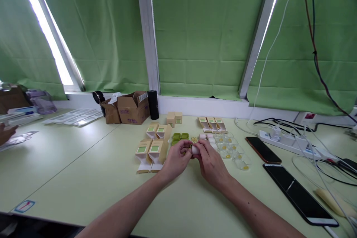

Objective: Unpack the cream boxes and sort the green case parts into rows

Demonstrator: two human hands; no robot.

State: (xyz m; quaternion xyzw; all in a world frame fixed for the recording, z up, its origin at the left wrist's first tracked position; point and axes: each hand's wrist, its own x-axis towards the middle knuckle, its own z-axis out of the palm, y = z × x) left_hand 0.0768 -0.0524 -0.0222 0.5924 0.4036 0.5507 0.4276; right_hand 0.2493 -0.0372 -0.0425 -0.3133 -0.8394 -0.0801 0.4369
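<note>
My left hand (pixel 176 159) and my right hand (pixel 212 163) meet over the middle of the pale green table (pixel 83 171). Together they pinch a small white rounded piece (pixel 195 150) between their fingertips; both hands are closed on it. Just behind them lie small green trays (pixel 180 136) and a row of clear plastic shells with yellow bits (pixel 232 150). Left of my left hand lie several tan cartons with green labels (pixel 152 148).
Cardboard boxes (pixel 131 108) and a black cylinder (pixel 153 105) stand at the back. Three more cartons (pixel 212 124) lie behind the shells. Two phones (pixel 298 193) and a power strip with cables (pixel 290 141) sit at the right. Another person's hand (pixel 6 133) shows at the far left.
</note>
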